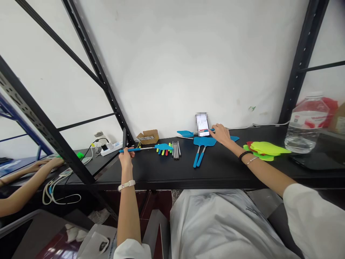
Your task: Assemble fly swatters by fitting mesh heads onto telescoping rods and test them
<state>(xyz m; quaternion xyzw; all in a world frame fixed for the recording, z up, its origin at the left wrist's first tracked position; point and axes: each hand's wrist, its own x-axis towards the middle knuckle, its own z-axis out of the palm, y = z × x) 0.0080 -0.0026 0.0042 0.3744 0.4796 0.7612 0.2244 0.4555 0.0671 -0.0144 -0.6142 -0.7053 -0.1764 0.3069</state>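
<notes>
My left hand (126, 157) is closed around the blue handle of a fly swatter (164, 146). Its metal rod points right, and its blue head hangs over a row of coloured handles (162, 152). At the back, my right hand (221, 134) grips the blue handle of another fly swatter (184, 133), whose rod crosses in front of a phone. Between my hands, two blue fly swatters (205, 141) lie with handles towards me. Several metal rods (176, 150) lie side by side left of them. Another blue head (235, 138) shows partly behind my right wrist.
A phone (202, 124) leans on the wall. Yellow-green and red swatter heads (265, 149) are stacked right, near a large water bottle (303, 124). A cardboard box (148, 136) and power strip (111, 148) stand left, beside a black rack post (98, 68). Another person's arms (32, 180) are far left.
</notes>
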